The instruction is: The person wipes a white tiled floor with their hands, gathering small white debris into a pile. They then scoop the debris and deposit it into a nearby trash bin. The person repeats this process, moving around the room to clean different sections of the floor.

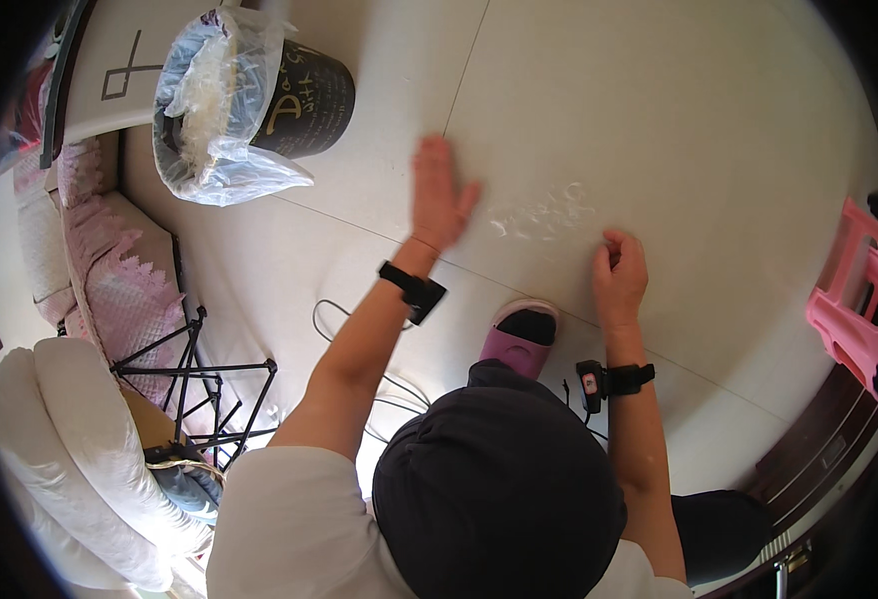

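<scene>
My left hand point(441, 195) reaches out low over the tiled floor point(671, 135), its fingers extended, thumb apart and nothing visible in it; it looks slightly blurred. To its right lies a loose patch of thin, whitish translucent scraps point(548, 213). My right hand point(620, 275) is on the other side of the scraps, with its fingers curled; whether it holds anything cannot be made out. At the upper left stands a black bin point(315, 101) with gold lettering, lined with a clear plastic bag point(248, 161) that holds similar pale, stringy material.
A pink slipper point(515, 352) is on my foot between the arms. Cables point(401, 389) trail by my left arm. A black folding metal frame point(222, 371), a pink-covered sofa point(124, 292) and a white cushion point(94, 449) are at left. A pink plastic stool point(851, 299) stands at right.
</scene>
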Available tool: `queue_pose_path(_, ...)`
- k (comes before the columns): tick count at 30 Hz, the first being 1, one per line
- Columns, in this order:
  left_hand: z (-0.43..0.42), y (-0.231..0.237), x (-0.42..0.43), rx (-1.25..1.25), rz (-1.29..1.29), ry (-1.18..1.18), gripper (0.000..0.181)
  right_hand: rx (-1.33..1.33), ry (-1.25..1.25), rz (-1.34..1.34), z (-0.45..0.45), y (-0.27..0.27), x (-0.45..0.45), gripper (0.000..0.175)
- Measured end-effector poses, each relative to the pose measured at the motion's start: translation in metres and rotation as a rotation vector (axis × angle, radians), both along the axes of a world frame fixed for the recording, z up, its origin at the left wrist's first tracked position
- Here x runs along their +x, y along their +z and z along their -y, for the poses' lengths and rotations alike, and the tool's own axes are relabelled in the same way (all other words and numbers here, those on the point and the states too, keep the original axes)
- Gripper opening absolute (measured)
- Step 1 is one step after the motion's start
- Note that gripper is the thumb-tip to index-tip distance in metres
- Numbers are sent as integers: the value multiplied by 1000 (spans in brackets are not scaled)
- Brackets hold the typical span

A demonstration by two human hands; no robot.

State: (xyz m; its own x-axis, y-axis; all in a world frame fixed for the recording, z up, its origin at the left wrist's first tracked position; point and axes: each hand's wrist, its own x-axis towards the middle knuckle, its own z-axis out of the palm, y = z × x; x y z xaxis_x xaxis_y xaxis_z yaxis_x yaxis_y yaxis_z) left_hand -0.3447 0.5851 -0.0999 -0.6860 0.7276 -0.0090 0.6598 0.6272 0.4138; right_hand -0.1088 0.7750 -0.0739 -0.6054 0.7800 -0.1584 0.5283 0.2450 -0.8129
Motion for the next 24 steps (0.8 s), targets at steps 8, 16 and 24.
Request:
queue_pose_path(8, -54, 16, -38, 97, -127, 99, 76, -42, 53, 16, -7, 0, 4, 18)
queue_pose_path(16, -51, 12, -52, 79, 119, -378, 74, 32, 45, -34, -4, 1, 3, 17)
queue_pose_path(24, 53, 35, 61, 51, -30, 257, 84, 9, 60, -26, -4, 4, 5, 16)
